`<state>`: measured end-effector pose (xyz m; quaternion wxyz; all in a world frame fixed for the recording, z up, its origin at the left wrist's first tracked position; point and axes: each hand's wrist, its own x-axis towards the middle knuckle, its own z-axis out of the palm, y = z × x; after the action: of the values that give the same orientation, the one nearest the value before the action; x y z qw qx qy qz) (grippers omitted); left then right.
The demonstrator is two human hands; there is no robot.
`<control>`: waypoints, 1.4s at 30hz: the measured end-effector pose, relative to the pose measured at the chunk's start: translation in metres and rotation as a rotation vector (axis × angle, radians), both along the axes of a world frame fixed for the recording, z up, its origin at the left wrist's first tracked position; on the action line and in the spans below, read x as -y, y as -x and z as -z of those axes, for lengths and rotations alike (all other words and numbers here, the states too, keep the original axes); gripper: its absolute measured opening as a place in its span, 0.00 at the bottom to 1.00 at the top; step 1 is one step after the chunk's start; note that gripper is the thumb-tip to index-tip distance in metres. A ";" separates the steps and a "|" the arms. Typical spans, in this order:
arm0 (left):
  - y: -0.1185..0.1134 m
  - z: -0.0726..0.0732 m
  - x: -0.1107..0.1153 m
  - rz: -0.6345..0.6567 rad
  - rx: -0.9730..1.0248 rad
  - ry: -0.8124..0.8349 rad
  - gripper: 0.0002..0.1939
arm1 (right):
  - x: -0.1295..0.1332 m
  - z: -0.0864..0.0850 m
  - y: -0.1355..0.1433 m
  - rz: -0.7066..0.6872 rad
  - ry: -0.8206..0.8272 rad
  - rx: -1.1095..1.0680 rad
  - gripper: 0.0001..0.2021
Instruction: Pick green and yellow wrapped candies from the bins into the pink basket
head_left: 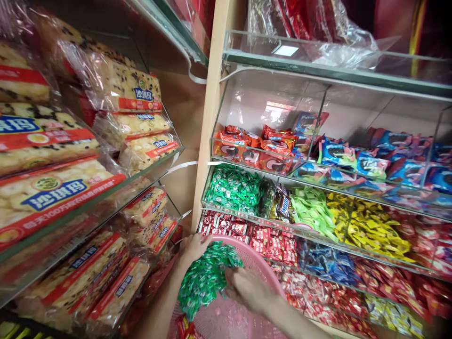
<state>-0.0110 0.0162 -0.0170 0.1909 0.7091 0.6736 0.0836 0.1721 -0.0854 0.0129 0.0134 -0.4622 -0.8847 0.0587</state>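
Nearest, a pink mesh plastic basket holds a loose heap of small, shiny green-wrapped sweets. My left grip appears closed on its rim; my right grip is curled against the sweets, whether around any I cannot tell. With a heap there and mesh bare beside it, the handling seems partway; how much is left is unclear. To the left, sesame-dotted pastry blocks in clear film are labelled 沙琪玛 and, in part, 每天100万. Beyond, a clear-fronted shelf compartment is well filled with similar green packets; next along, a dark-wrapped bar reads SNICKERS. Above, blue-and-pink packets bear lettering too small to read.
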 end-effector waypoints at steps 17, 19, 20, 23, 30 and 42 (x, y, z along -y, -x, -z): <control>0.006 0.007 0.003 -0.029 0.039 0.005 0.34 | -0.195 -0.131 -0.024 0.583 -0.553 -0.150 0.19; 0.006 0.008 0.003 -0.026 0.039 -0.004 0.34 | -0.209 -0.135 -0.024 0.609 -0.441 -0.160 0.20; 0.006 0.009 0.003 -0.024 0.041 -0.011 0.34 | -0.213 -0.136 -0.024 0.621 -0.369 -0.162 0.21; 0.006 0.012 0.002 -0.018 0.043 -0.028 0.35 | -0.216 -0.132 -0.024 0.634 -0.224 -0.145 0.24; 0.008 0.013 0.001 -0.015 0.033 -0.018 0.36 | -0.187 -0.127 -0.028 0.420 -0.146 -0.117 0.20; 0.006 0.017 -0.001 -0.027 0.041 -0.024 0.35 | -0.221 -0.140 -0.016 0.316 -0.254 -0.309 0.18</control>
<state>-0.0170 0.0167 -0.0336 0.1948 0.7003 0.6781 0.1087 0.1881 0.1351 0.1530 0.2153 -0.5750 -0.7892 0.0141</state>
